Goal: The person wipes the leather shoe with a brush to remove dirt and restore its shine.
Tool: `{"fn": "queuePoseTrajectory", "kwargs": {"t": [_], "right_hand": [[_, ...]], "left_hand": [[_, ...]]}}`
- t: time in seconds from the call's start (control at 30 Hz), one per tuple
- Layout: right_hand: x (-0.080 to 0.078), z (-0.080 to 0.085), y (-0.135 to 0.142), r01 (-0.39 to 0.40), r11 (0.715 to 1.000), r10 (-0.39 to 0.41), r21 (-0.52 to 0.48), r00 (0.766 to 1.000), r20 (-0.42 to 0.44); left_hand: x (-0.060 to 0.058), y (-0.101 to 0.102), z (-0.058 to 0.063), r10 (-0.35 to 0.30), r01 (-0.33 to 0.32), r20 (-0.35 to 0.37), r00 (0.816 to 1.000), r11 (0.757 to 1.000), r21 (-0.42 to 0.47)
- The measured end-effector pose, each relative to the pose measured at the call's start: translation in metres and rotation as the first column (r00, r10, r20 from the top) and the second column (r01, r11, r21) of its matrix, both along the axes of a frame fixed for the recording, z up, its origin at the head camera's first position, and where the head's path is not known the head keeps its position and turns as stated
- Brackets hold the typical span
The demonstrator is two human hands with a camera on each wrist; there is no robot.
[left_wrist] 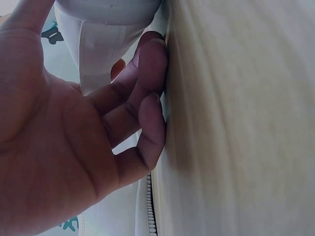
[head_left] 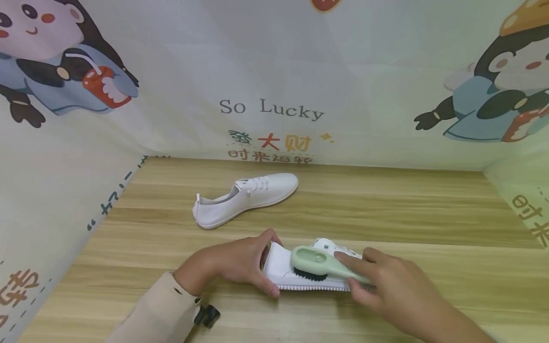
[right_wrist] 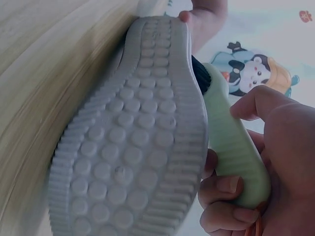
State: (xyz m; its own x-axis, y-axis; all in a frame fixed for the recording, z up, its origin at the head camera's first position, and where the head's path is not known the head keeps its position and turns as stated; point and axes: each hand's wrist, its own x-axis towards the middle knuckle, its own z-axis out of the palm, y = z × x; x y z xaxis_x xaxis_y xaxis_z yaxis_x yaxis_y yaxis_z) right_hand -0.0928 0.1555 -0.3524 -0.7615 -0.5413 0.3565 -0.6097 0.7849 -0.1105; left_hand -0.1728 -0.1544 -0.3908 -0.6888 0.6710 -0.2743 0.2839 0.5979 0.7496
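Observation:
A white lace-up shoe lies on its side on the table, its sole facing the person. My left hand grips this shoe around the heel, thumb at the sole edge; the heel shows above its curled fingers in the left wrist view. In my right hand is the handle of a light green brush. Its dark bristles rest against the shoe's side near the heel. The right wrist view shows the studded sole beside the brush handle. The right hand covers the toe in the head view.
A second white shoe stands upright behind the first, toe to the right. The wood-grain table is bordered by a printed cloth backdrop at the back and sides. A small black clip-like piece hangs by the left sleeve.

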Motion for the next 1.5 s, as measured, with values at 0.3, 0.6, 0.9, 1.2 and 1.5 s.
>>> {"fn": "queuePoseTrajectory", "kwargs": {"t": [0.3, 0.6, 0.9, 1.2, 1.5], "right_hand": [[0.001, 0.002, -0.001, 0.015, 1.000, -0.015, -0.006, 1.000, 0.025], [-0.002, -0.001, -0.017, -0.022, 1.000, 0.023, -0.022, 1.000, 0.014], [-0.006, -0.001, -0.033, -0.072, 0.997, 0.074, -0.036, 0.996, 0.040], [-0.009, -0.001, -0.040, -0.069, 0.997, 0.069, -0.022, 0.997, 0.034], [-0.008, -0.005, -0.038, -0.044, 0.998, 0.045, -0.034, 0.999, 0.019]], "left_hand": [[-0.001, -0.001, -0.001, 0.002, -0.002, 0.006, 1.000, 1.000, -0.002], [-0.001, -0.002, -0.003, -0.001, 0.001, 0.006, 1.000, 1.000, 0.014], [-0.001, -0.001, -0.001, -0.001, 0.001, -0.012, 1.000, 1.000, -0.004], [-0.002, -0.001, 0.001, -0.007, 0.007, -0.024, 1.000, 1.000, 0.007], [-0.002, -0.001, -0.002, -0.007, 0.007, -0.028, 1.000, 1.000, 0.002]]}}
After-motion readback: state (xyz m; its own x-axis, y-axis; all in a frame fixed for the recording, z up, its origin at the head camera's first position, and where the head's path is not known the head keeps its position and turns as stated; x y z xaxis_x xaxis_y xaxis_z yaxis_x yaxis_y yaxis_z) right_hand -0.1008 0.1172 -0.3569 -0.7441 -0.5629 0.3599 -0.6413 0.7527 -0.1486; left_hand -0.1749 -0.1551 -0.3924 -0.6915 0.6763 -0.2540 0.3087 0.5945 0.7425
